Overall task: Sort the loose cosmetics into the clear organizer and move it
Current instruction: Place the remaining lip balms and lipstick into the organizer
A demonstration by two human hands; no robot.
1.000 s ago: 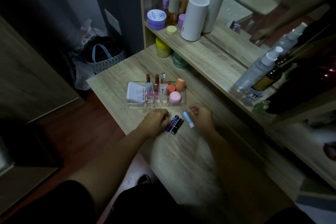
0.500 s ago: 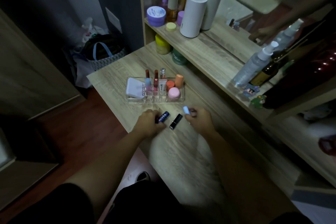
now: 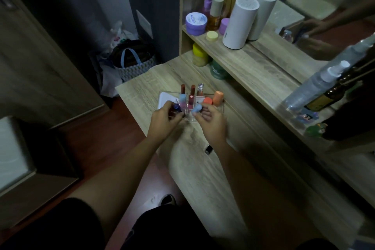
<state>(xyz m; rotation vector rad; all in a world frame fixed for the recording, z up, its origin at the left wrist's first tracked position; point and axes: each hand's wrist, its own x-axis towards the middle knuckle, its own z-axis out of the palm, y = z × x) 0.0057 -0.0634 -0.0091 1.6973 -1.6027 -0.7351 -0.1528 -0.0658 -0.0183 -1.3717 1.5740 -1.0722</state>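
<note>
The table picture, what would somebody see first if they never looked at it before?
First, the two hands over the clear organizer in the middle of the wooden table: the left hand holds a dark blue tube, the right hand a light blue one. Next, the tall white cylinder on the shelf behind, among colourful jars. One small black tube lies alone on the table by the right wrist.

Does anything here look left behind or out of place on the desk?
One small black tube lies alone on the desk, beside the right forearm and well short of the clear organizer. The left hand and right hand each hold a tube at the organizer. Nothing looks spilled.
</note>
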